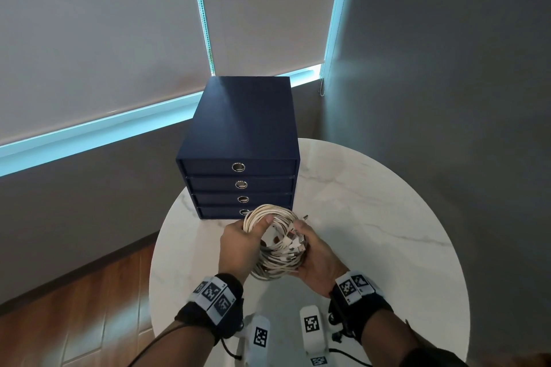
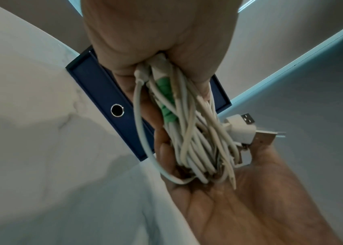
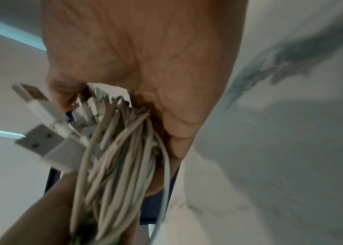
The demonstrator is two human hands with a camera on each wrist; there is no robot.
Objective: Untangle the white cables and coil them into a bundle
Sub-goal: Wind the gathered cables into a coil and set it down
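Note:
A coil of white cables (image 1: 275, 243) hangs in the air above the round marble table (image 1: 372, 217), held between both hands. My left hand (image 1: 241, 243) grips the coil's left side, thumb over the strands. My right hand (image 1: 316, 250) grips the right side, where several USB plugs (image 1: 295, 240) bunch together. In the left wrist view the strands (image 2: 189, 132) run from my fist to the other palm, with a green spiral sleeve (image 2: 166, 99) on one cable and plugs (image 2: 244, 127) sticking out. The right wrist view, blurred, shows the cable bundle (image 3: 120, 157) and plugs (image 3: 44, 144) in my fist.
A dark blue drawer box (image 1: 241, 155) with several ring-pull drawers stands at the table's far side, just behind the coil. Two white tagged devices (image 1: 311, 334) lie at the near edge. Grey blinds and walls stand behind; wooden floor (image 1: 83, 307) lies at the left.

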